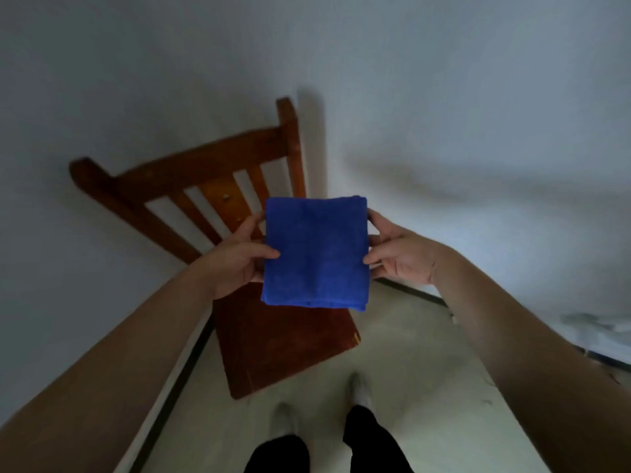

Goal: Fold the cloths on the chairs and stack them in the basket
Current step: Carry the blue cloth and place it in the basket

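Observation:
A blue cloth [316, 252], folded into a thick flat rectangle, is held up in the air above a brown wooden chair [273, 339]. My left hand [235, 257] grips its left edge, thumb on top. The cloth's right edge is pinched by my right hand [397, 252]. The chair's seat below the cloth is bare and its slatted back leans toward the white wall. No basket is in view.
The chair stands in a corner of white walls [478, 97] with a dark baseboard. Pale floor [409, 353] lies to the chair's right. My legs and feet show at the bottom. Something white and crumpled [601, 332] sits at the right edge.

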Available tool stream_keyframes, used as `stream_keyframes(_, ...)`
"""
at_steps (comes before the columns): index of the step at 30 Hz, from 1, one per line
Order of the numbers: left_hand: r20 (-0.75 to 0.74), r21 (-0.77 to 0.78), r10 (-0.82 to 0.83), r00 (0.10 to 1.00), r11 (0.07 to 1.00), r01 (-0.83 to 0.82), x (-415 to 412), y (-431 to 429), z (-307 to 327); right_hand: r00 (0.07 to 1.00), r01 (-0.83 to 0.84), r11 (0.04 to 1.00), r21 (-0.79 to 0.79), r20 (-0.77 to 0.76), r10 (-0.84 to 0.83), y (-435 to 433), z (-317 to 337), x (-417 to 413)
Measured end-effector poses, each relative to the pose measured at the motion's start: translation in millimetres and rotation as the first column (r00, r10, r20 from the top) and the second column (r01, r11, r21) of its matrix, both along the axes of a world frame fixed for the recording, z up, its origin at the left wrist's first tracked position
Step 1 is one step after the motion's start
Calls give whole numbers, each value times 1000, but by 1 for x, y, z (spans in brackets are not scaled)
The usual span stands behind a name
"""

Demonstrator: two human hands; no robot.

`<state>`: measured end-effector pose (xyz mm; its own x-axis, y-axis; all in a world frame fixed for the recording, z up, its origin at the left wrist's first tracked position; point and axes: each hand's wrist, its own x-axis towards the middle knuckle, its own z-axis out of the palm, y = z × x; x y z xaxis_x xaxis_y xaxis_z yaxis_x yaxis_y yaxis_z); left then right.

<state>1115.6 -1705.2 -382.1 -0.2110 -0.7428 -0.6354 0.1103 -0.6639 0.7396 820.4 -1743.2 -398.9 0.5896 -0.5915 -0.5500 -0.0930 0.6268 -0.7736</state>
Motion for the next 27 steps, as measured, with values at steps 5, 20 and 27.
stream_keyframes(5, 64, -191, -162, 985, 967, 172, -38, 0, 85, 979, 201, 975, -98, 1, -202, 50, 87, -35)
stream_keyframes(20, 212, -526, -800, 561, 391, 756, -287, 158, 216, 410, 827, 399, -396, -60, -910, 431, 235, -169)
stream_keyframes(27, 212, -625, -926, 311, 116, 772, -422, 353, 255, 24, 902, 2, -432, 46, -999, 672, 272, -209)
